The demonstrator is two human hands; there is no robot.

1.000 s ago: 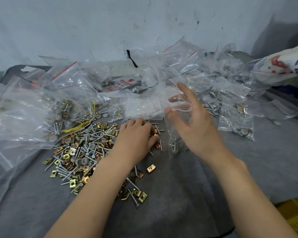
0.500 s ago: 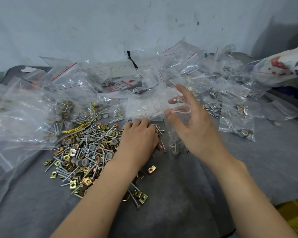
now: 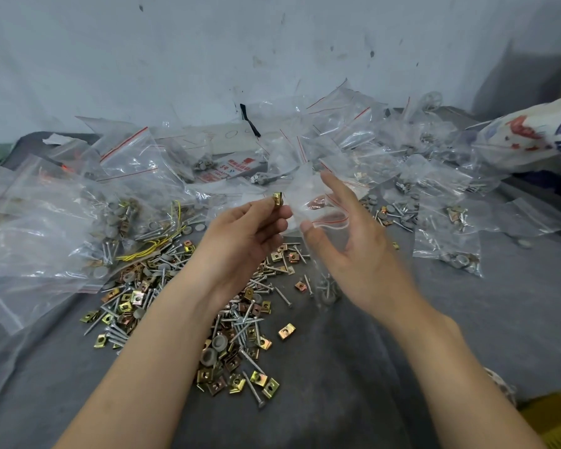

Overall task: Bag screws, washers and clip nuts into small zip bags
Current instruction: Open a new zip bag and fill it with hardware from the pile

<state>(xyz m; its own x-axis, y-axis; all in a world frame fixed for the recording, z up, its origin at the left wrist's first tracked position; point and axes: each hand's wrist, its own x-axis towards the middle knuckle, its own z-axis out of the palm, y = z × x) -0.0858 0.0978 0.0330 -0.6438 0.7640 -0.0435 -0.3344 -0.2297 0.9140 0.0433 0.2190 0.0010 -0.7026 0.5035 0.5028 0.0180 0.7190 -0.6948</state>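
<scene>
My left hand [image 3: 245, 236] pinches a brass clip nut [image 3: 277, 199] between thumb and fingertips, raised beside the mouth of a small clear zip bag [image 3: 318, 244]. My right hand [image 3: 353, 251] holds that bag by its red-striped top, thumb and fingers spreading the opening. The bag hangs down, with a few screws and a grey washer at its bottom [image 3: 327, 291]. Under both hands lies a loose pile of screws, washers and clip nuts [image 3: 188, 299] on the grey cloth.
Filled and empty zip bags [image 3: 386, 157] crowd the back and left of the grey cloth [image 3: 515, 319]. A larger printed sack [image 3: 531, 137] lies at the far right. A white wall rises behind. Something yellow [image 3: 557, 416] shows at the bottom right corner.
My left hand has lifted off the pile with a clip nut and risen to the bag's mouth. My right hand has stayed holding the bag open.
</scene>
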